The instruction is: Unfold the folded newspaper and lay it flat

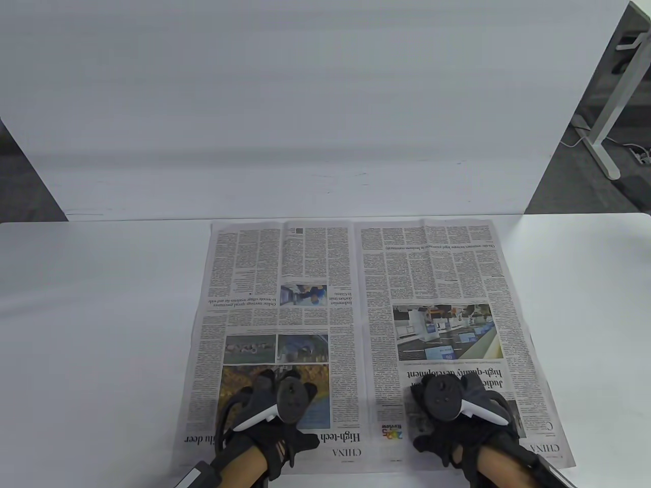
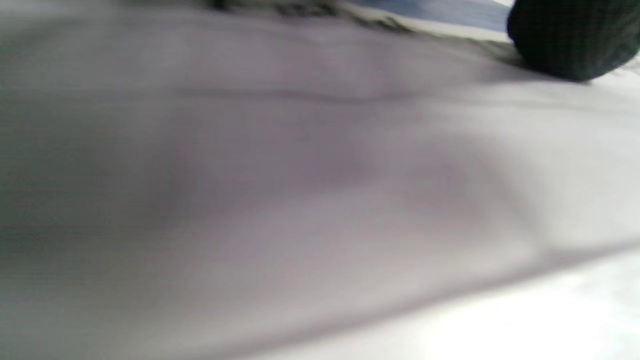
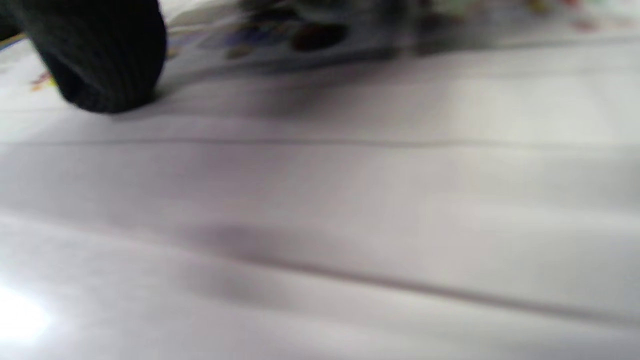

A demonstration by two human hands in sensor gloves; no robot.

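Newspaper (image 1: 356, 315) lies opened as a two-page spread on white table (image 1: 91, 330), far edge at the backboard (image 1: 305, 127). Left hand (image 1: 272, 417) rests flat on near left page, right hand (image 1: 452, 414) flat on near right page; neither grasps anything. Wrist views blurred: paper close up, one dark fingertip (image 2: 570, 40) (image 3: 100, 55) touching it in each

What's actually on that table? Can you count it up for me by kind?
Newspaper, opened out across the table: 1
Gloved hands resting on its near edge: 2, the left hand and the right hand
Trackers strapped on the hands: 2
Total: 5
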